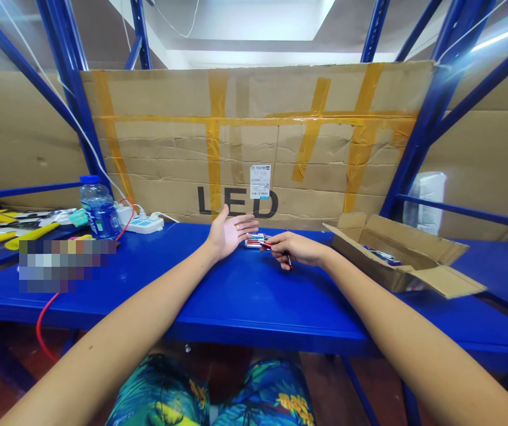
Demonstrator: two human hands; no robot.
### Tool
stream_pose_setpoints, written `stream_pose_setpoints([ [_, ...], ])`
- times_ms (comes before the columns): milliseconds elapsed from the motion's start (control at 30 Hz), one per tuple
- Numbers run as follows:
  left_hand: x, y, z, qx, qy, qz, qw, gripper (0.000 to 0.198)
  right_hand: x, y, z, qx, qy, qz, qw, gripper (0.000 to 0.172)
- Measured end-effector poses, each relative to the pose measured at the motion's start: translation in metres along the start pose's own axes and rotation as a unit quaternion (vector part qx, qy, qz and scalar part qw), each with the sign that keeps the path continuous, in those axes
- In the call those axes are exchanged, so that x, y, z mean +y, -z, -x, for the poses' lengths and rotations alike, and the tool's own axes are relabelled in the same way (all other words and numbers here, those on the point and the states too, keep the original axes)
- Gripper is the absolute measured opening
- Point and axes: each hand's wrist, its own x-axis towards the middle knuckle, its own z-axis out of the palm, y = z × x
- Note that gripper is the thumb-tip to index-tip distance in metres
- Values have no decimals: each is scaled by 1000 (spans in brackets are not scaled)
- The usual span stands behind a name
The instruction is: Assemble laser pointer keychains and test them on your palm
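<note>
My left hand (230,232) is open over the blue table, palm turned up and fingers stretched to the right, with a ring on one finger. Just beyond its fingertips a small row of slim, pen-like sticks (254,243) in several colours lies on the tabletop. My right hand (296,248) is closed around slim red-and-dark pens (289,261). One red end points toward the row, and another sticks out below the fingers. How many it holds is hard to make out.
An open cardboard box (396,254) with several pens inside stands on the right. A blue-capped bottle (99,207) and a white power strip (141,222) are at the left back, beside yellow-handled tools (32,235). A pixelated patch covers something there. A large cardboard sheet (169,154) stands behind the table (254,296).
</note>
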Motion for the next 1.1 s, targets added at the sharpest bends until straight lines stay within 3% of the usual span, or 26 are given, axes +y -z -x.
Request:
stream_pose_setpoints([
  [267,0,-1,2,-12,8,-23,1000,76,0,0,1,3,2,13,1000,25],
  [433,0,1,1,-23,10,-28,999,76,0,0,1,-7,2,2,1000,16],
  [733,0,1,1,-28,14,-30,999,76,1,0,-1,18,-6,25,999,32],
  [1100,0,1,2,-38,15,-33,999,75,3,1,-2,27,3,30,999,21],
])
